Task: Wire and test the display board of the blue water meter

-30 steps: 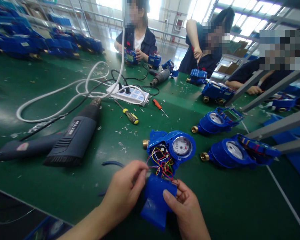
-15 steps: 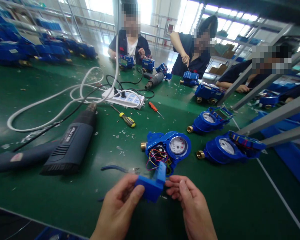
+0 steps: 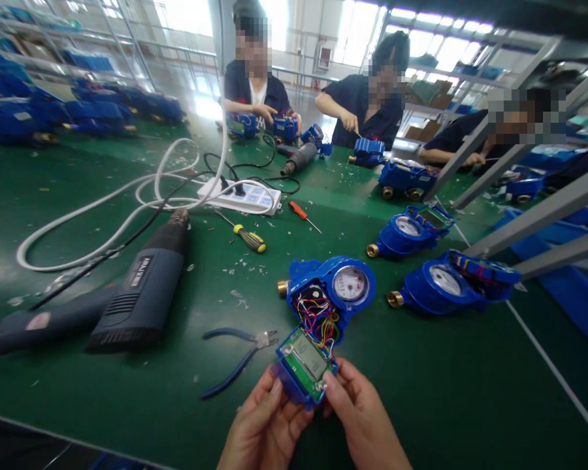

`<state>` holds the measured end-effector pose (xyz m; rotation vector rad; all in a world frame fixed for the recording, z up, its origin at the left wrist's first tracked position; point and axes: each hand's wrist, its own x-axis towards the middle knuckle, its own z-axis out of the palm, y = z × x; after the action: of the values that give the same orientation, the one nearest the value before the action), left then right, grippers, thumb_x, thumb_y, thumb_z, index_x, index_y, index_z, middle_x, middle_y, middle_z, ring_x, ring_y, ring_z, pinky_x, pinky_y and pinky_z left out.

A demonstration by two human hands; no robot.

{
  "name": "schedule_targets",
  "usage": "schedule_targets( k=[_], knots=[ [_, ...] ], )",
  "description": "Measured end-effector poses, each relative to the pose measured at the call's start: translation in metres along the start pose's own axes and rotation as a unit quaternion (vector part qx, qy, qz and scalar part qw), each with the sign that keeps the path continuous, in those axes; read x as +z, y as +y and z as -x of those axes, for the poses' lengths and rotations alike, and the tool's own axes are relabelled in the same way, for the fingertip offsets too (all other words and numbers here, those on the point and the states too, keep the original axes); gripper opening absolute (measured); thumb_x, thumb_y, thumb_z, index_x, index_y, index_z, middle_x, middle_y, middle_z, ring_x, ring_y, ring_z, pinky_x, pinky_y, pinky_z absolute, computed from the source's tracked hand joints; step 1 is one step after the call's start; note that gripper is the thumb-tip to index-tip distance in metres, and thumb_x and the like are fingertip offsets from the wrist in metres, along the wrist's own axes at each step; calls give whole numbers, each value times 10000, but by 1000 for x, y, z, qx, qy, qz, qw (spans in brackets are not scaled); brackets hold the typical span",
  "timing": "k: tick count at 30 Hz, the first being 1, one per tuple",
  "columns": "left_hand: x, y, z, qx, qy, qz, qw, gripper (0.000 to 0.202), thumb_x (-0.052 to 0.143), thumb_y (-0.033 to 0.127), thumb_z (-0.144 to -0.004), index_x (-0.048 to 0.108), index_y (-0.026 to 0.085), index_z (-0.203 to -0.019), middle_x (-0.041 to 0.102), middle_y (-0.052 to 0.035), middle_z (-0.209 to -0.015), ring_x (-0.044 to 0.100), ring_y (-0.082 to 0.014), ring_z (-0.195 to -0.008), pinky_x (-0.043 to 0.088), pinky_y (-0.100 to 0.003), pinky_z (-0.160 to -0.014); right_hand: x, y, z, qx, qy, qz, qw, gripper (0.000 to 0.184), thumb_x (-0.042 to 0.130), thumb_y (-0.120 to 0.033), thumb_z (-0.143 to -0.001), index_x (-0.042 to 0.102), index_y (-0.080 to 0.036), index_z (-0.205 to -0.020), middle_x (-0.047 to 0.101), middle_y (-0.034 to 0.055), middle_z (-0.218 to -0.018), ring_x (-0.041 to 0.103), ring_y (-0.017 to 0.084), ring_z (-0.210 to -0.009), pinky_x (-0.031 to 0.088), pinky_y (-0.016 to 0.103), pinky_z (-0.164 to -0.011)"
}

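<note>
Reaching in from bottom of view, wrists fairly close. Holding display housing (image 3: 302, 359) w/ both hands, low over near part of table (image 3: 451, 378). Cupping it from below w/ L hand (image 3: 269, 421), palm turned up, thumb along near L side, fingers curled underneath. Gripping R side w/ R hand (image 3: 365, 408), thumb pressed on near R corner of green board, fingers partly hidden behind edge. Held directly betw. & touching both hands, tilted, LCD facing up twd. camera. Linked by bundle of coloured wires (image 3: 318, 314) to open meter body (image 3: 323, 267), just beyond hands on table, dial up. Can also see pliers (image 3: 263, 339) w/ handles spread, just L of housing, & heat gun (image 3: 142, 284) farther L.
</note>
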<state>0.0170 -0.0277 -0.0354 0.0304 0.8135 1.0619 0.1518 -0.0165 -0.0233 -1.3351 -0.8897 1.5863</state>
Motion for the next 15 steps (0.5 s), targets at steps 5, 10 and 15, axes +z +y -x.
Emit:
schedule_targets(
  k=[5, 10, 15],
  knots=[
    [-12, -11, -2, 15, 30, -115, 993, 334, 756, 311, -677, 610, 133, -918, 681, -73, -750, 656, -166, -638, 523, -252, -606, 1, -3, 1, -14, 41, -43, 998, 336, 678, -482, -731, 639, -172, -853, 663, 13, -700, 531, 109, -549, 416, 208, -546],
    [-14, -13, 2, 154, 83, -215, 961, 530, 752, 354, -661, 517, 227, -1118, 624, -71, -1046, 641, -167, -674, 521, -270, -585, -3, -3, 1, -10, 35, -41, 999, 342, 677, -468, -740, 613, -149, -849, 634, 3, -641, 494, 92, -523, 367, 186, -498],
    [-17, -12, 4, 192, 72, -334, 920, 529, 668, 407, -738, 442, 241, -1187, 641, -28, -849, 627, -172, -785, 490, -219, -674, -7, 4, -1, -10, 6, -49, 999, 371, 664, -476, -753, 602, -143, -903, 617, 2, -613, 514, 107, -551, 351, 180, -484]
  ],
)
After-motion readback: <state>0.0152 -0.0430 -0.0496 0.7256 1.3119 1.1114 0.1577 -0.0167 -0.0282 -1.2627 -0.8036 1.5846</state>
